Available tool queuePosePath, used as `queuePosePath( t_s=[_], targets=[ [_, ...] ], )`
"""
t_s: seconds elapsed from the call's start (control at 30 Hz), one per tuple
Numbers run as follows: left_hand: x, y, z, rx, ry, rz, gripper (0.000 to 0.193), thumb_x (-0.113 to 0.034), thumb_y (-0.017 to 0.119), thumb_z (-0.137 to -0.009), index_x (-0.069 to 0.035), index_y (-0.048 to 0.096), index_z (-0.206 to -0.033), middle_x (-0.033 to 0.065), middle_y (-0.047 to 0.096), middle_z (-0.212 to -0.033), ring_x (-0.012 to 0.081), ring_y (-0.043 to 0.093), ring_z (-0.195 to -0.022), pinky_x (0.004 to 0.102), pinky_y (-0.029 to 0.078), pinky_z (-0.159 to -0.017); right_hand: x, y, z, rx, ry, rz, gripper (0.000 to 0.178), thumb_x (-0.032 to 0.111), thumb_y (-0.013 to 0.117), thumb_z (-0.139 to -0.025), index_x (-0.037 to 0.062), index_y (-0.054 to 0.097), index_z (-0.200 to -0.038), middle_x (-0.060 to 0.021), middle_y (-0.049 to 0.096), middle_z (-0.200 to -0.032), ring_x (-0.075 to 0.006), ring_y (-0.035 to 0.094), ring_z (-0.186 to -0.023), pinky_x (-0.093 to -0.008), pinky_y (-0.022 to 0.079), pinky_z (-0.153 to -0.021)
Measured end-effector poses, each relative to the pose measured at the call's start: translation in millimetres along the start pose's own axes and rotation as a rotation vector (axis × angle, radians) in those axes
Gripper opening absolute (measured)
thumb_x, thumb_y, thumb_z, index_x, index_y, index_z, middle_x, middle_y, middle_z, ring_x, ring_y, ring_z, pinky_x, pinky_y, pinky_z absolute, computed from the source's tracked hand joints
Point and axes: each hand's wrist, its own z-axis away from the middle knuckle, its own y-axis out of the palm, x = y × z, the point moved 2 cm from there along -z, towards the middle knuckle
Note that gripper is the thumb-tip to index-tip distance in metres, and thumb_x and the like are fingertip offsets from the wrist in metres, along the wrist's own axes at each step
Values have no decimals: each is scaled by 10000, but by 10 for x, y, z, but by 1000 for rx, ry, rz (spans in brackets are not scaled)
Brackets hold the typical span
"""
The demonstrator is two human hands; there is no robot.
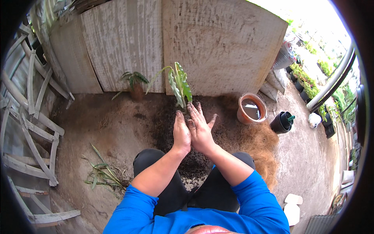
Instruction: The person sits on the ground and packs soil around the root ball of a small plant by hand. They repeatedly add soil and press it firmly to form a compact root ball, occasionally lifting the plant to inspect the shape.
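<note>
A leafy plant (180,84) with long, wavy-edged green leaves stands up from between my two soil-stained hands. My left hand (182,132) presses in from the left, its fingers held together. From the right comes my right hand (201,130), fingers stretched and spread, its palm against the plant's base. Both hands hold the plant low down, and they hide its roots and whatever surrounds them. Dark loose soil (193,162) lies on the ground below and around my hands, between my knees.
Brown fibre (265,150) is heaped at my right. Beyond it stand a terracotta-coloured pot (251,109) of dark water and black pots (282,123). A small fern (135,79) sits by the board wall (222,46). Cut stems (105,173) lie left, near wooden slats (37,144).
</note>
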Motion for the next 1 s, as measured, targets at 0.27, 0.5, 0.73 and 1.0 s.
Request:
queuePosePath(
  t_s=[0.27,0.5,0.73,1.0],
  targets=[
    [-95,52,-31,-13,45,6,407,-405,407,-904,-32,533,-1007,52,580,-934,145,540,-865,295,424,-797,-146,-95,-13,-129,5,-388,443,270,323,-935,79,305,-1335,-90,271,-1403,-258,189,-1319,-519,41,-1015],
    [-133,-20,-36,-101,-41,-111,391,-431,483,-869,-44,536,-865,36,565,-755,123,543,-683,273,462,-645,-36,-42,50,-76,70,-307,451,272,333,-931,73,306,-1334,-102,271,-1401,-266,193,-1316,-514,20,-1016],
    [-191,35,-34,-145,5,-58,413,-432,447,-886,-26,523,-880,47,567,-779,136,549,-690,287,472,-650,1,-30,73,-27,14,-292,465,274,419,-893,62,360,-1302,-107,293,-1389,-287,188,-1317,-539,-29,-1003],
    [-190,7,-17,-116,70,-91,422,-429,421,-896,-19,518,-886,62,567,-810,140,559,-720,283,475,-659,27,-16,58,-44,-47,-313,443,264,448,-872,72,402,-1269,-103,304,-1384,-292,191,-1315,-542,-9,-1003]
  ],
)
